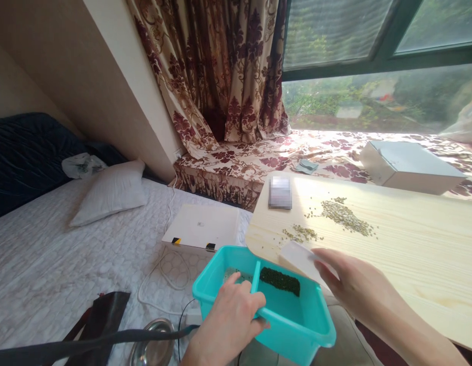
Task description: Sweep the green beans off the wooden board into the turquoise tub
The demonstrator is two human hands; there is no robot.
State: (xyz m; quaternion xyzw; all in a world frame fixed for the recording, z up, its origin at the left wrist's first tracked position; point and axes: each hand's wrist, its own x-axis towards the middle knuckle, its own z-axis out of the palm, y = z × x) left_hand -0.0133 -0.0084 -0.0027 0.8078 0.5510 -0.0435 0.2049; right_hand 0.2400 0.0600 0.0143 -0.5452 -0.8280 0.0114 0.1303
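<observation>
My left hand [238, 315] is curled over the near rim and divider of a teal two-compartment bin [285, 338], which stands at the table's near left corner. Dark green beans [280, 280] fill a strip along the far side of its right compartment. A few small pale pieces [239, 276] lie in the left compartment, partly hidden by that hand. My right hand [346, 277] pinches a flat whitish card [300, 258], tilted at the table edge above the bin. Beyond the card lie a small scatter of greenish-tan beans [302, 234] and a larger pile [348, 217].
The light wooden table [422, 254] carries a small blurred packet [280, 193]. Behind it, a white box [414, 162] and a grey cloth [306, 166] lie on the window seat. A white flat box [203, 226], pillow [112, 193] and metal bowl [154, 345] are to the left.
</observation>
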